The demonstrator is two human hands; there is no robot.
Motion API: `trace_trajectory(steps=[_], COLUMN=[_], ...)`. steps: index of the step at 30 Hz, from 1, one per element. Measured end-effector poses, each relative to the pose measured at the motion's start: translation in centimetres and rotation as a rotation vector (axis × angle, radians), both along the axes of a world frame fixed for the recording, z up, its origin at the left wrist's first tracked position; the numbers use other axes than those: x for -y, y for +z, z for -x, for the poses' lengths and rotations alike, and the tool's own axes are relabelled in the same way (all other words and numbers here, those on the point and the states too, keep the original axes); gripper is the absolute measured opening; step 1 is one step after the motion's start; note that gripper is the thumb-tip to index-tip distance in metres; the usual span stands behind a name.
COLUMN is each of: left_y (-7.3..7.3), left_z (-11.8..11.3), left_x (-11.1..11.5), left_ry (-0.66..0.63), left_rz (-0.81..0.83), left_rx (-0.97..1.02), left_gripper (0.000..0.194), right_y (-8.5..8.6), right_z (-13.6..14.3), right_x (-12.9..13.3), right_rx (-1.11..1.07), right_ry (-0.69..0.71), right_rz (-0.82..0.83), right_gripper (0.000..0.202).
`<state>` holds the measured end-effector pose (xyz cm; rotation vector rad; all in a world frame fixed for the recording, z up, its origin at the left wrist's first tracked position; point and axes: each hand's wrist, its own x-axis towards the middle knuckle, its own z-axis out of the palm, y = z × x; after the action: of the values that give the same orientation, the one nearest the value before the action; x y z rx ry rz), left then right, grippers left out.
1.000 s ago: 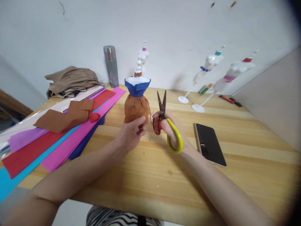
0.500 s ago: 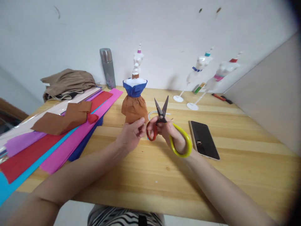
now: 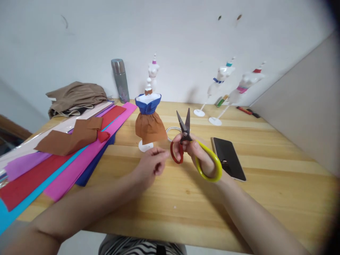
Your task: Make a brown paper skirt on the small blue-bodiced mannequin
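My right hand grips scissors by one red and one yellow handle, their blades apart and pointing up. Its fingers pass through both loops. Just left of it, my left hand is closed in a pinch; whatever its fingertips may hold is too small to make out. Behind that hand stands a small white mannequin on a round base. It wears a blue crepe-paper top folded out at the chest and a gathered brown skirt. The skirt is not touched by either hand.
Coloured paper strips and a brown piece lie at the left, with folded cloth behind. A flask stands by the wall. More mannequins are at the back; a phone lies right.
My left hand has come away from the brown skirt, moving down toward me, and the mannequin's white base now shows. The scissors stay open in my right hand, slightly right and lower.
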<state>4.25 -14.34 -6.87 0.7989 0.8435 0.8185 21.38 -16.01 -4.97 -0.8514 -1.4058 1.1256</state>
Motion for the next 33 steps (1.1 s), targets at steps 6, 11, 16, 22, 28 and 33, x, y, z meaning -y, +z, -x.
trace_trajectory(steps=[6, 11, 16, 22, 28, 33], left_y=[5.8, 7.9, 7.2, 7.7, 7.7, 7.4], left_z=[-0.1, -0.2, -0.8, -0.9, -0.6, -0.5], left_x=[1.6, -0.5, -0.8, -0.7, -0.8, -1.2], left_ry=[0.02, 0.195, 0.21, 0.256, 0.301, 0.193], left_rz=[-0.401, -0.457, -0.436, -0.579, -0.717, -0.612], left_rx=[0.0, -0.032, -0.049, -0.137, -0.259, -0.107], left_gripper=[0.018, 0.023, 0.015, 0.016, 0.024, 0.02], right_y=[1.4, 1.4, 0.6, 0.5, 0.4, 1.1], right_z=[-0.5, -0.5, -0.7, -0.7, -0.5, -0.8], right_x=[0.9, 1.2, 0.9, 0.9, 0.7, 0.5], right_rx=[0.196, 0.368, 0.433, 0.515, 0.538, 0.661], right_ry=[-0.034, -0.05, -0.052, -0.115, -0.132, -0.203], right_rz=[-0.086, -0.164, -0.191, -0.21, -0.231, -0.284], right_gripper=[0.053, 0.05, 0.042, 0.041, 0.039, 0.04])
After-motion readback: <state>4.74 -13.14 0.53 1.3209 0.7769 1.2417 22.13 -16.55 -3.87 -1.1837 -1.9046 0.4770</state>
